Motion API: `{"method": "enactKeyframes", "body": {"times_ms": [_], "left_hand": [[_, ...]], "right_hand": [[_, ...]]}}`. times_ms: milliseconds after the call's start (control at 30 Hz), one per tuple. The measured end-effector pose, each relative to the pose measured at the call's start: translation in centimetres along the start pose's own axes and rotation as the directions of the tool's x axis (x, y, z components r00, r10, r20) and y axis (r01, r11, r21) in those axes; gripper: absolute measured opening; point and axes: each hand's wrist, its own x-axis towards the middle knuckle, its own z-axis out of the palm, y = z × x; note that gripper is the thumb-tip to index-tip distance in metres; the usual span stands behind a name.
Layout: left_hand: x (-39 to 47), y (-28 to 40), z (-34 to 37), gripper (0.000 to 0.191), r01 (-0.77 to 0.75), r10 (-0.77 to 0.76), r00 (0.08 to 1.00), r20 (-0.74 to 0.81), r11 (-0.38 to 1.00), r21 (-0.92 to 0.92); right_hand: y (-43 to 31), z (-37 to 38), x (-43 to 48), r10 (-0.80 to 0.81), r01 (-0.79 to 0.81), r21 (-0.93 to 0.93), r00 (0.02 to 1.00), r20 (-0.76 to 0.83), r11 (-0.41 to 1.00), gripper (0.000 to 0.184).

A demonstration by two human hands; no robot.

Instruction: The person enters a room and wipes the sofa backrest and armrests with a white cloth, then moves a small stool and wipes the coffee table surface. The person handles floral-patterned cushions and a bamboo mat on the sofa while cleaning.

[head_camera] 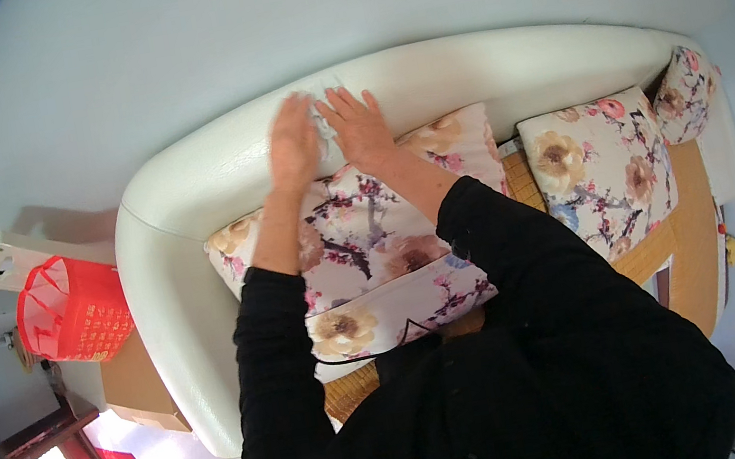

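Observation:
Both hands are at the backrest of a white leather-look sofa [492, 58]. My left hand [294, 144], blurred and with its fingers close together, is at the backrest's front face. Just beside it my right hand [358, 126] lies palm down, fingers spread. A crumpled whitish piece [323, 121], perhaps a cloth or tissue, shows between the two hands; whether either hand grips it is hidden. Below my forearms, a large floral cushion [353, 232] leans on the backrest, with another floral cushion [408, 302] in front of it.
To the right are a floral cushion [600, 171] and a smaller one [685, 96] in the corner. Woven tan matting [646, 257] covers the seat. Past the left armrest [179, 360] stand a red bag [81, 311] bearing writing and a cardboard box [140, 388]. A pale wall [332, 4] rises behind.

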Motion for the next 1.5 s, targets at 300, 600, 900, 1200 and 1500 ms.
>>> {"method": "enactKeyframes", "body": {"times_ms": [300, 600, 900, 1200, 1500], "left_hand": [[1.0, 2.9, 3.8, 0.054, 0.054, -0.141, 0.981, 0.132, 0.857, 0.513], [8.6, 10.6, 16.4, 0.059, -0.145, -0.045, 0.917, 0.396, 0.888, 0.436], [1.5, 5.4, 6.6, 0.061, 0.088, -0.232, 0.959, 0.160, 0.786, 0.612], [8.2, 11.0, 17.4, 0.058, -0.008, -0.177, 0.951, 0.254, 0.806, 0.592], [11.3, 14.9, 22.4, 0.068, -0.243, -0.095, 0.844, 0.528, 0.809, 0.535]], "right_hand": [[11.4, -5.5, -3.3, 0.012, -0.012, 0.001, 0.994, 0.108, 1.000, 0.071], [16.6, -5.0, -4.6, 0.161, -0.122, 0.413, 0.985, -0.060, 0.903, 0.073], [16.9, -6.4, -4.8, 0.134, -0.121, 0.486, 0.991, 0.010, 0.865, 0.092], [17.5, -6.8, -4.6, 0.304, -0.085, 0.888, 0.951, -0.064, 0.452, 0.085], [19.0, -7.5, -1.5, 0.450, -0.312, 0.634, 0.891, -0.064, 0.708, 0.061]]}}
